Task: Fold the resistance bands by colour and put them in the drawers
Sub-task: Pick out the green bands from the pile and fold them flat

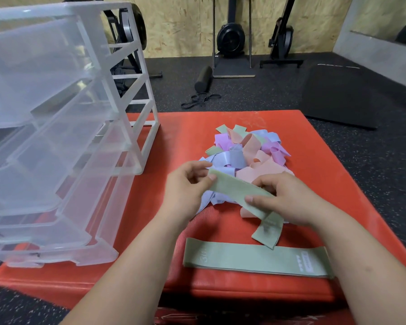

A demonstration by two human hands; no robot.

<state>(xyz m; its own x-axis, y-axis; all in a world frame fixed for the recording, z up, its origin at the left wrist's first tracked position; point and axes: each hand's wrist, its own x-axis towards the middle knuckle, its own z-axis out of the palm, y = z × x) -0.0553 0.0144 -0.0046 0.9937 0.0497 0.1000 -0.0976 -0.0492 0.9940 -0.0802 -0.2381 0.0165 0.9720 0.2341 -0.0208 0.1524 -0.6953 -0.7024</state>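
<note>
The person holds a green band stretched slantwise between both hands, just above the near edge of a pile of bands. The left hand pinches the band's upper end between thumb and curled fingers. The right hand grips it lower down, thumb pressed on top and fingers curled underneath. Past the right thumb the band's loose end hangs down, and its tip overlaps the top edge of a second green band. That second band lies flat and pressed out lengthwise on the red mat, close to the mat's near edge and between the person's forearms.

The pile lies in the middle of the mat, a loose tangle of lilac, pink, peach and green bands; the hands cover its near part.

A clear plastic drawer unit stands on the left part of the mat, well apart from the left hand. Its drawers are pulled out in steps toward the person.

Beyond the mat on the dark speckled floor lie a black foam roller, a few black loops and a black floor mat. Exercise machines stand against the board wall.
</note>
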